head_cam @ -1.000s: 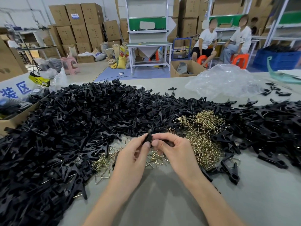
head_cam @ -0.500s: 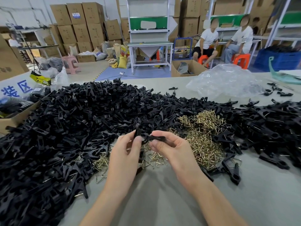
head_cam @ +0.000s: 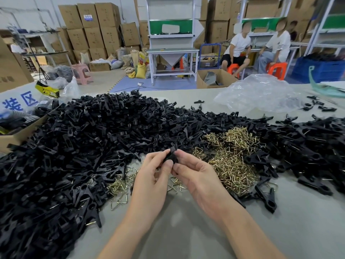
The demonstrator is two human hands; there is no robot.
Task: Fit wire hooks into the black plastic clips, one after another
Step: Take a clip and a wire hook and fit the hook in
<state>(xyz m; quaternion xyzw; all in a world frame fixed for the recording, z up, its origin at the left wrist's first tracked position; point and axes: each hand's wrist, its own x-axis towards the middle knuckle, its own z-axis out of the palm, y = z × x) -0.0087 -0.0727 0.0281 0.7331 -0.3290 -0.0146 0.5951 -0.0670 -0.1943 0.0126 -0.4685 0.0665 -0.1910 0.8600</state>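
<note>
I have both hands raised over the near middle of the desk (head_cam: 186, 232). The left hand (head_cam: 151, 176) and right hand (head_cam: 197, 176) each pinch the same black clip (head_cam: 172, 155) between thumb and curled fingertips. I cannot tell whether a hook sits in it. The wire hooks (head_cam: 229, 156) lie heaped just right of my hands, and the clip pile (head_cam: 84, 146) spreads toward the left edge. At the far left corner a white sign (head_cam: 20, 101) shows 2 blue characters, "装区". Beside it is a yellow tag (head_cam: 49, 90) whose print I cannot read.
</note>
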